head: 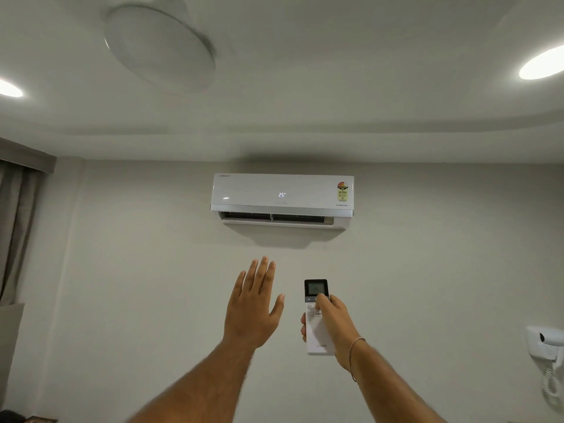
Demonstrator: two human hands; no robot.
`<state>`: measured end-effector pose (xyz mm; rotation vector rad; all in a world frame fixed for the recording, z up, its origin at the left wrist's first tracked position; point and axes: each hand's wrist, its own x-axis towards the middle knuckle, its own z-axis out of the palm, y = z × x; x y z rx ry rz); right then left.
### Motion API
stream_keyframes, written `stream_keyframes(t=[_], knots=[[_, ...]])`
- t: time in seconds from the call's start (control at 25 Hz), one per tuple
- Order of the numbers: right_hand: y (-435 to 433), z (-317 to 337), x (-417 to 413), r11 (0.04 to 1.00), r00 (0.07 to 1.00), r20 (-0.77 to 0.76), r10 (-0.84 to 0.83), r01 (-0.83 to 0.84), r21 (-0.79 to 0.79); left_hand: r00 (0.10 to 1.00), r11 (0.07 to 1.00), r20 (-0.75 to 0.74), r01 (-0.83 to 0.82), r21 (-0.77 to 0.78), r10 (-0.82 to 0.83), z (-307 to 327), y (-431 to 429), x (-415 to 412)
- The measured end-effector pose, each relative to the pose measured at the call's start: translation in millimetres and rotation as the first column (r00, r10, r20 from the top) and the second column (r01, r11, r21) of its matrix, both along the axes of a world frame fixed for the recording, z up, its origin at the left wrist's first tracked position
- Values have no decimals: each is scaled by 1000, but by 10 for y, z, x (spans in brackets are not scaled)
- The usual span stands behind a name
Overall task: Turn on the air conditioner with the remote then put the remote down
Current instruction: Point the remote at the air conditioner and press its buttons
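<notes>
High on the far wall, the air conditioner [282, 193] showed 25 on its display, and its lower flap stood open. Below it, nearer the camera, the right hand [331, 323] gripped the remote [317, 319], held upright with its dark screen end toward the unit and the thumb lying on the buttons. Just left of it, the left hand [253, 306] was raised empty, palm away, fingers spread. A wall-mounted hair dryer [547, 341] hung at the far right.
</notes>
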<state>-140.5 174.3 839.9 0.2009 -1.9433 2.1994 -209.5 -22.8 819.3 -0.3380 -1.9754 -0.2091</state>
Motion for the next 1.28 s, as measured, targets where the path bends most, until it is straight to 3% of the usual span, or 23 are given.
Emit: stream_keyframes(t=[1.28], knots=[[-10,-22,-63,1000,1000,-21,-5,5,5,1000,1000,0,12,4,-12,4,18,-74]])
